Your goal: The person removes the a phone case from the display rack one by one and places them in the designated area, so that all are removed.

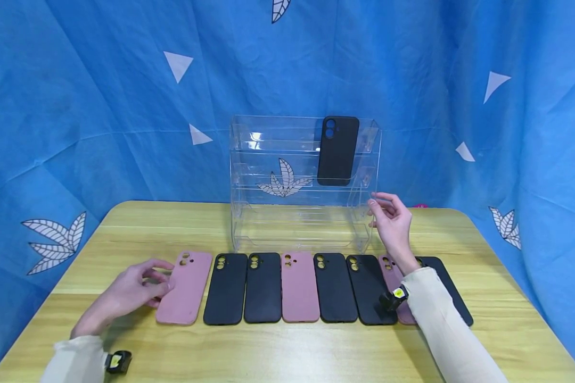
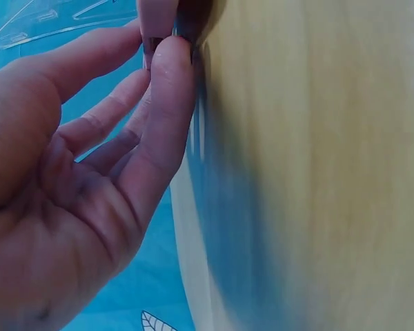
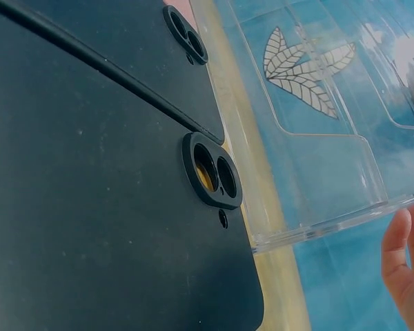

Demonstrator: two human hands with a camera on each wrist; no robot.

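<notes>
On the table's left, my left hand (image 1: 136,287) pinches the left edge of a pink phone case (image 1: 186,290) between thumb and fingers. The left wrist view shows the fingertips (image 2: 172,58) at that case's edge. My right hand (image 1: 393,221) is at the right side of a clear tiered display rack (image 1: 297,213). In the right wrist view, its fingertips (image 3: 399,224) are against the rack's side edge, relaxed and with nothing gripped. One black phone case (image 1: 338,151) stands upright at the rack's upper right.
A row of black and pink phone cases lies in front of the rack, including a black case (image 1: 225,290) and a pink case (image 1: 300,287). The right forearm passes over the row's right end. Behind the wooden table (image 1: 287,351) hangs a blue curtain (image 1: 124,106).
</notes>
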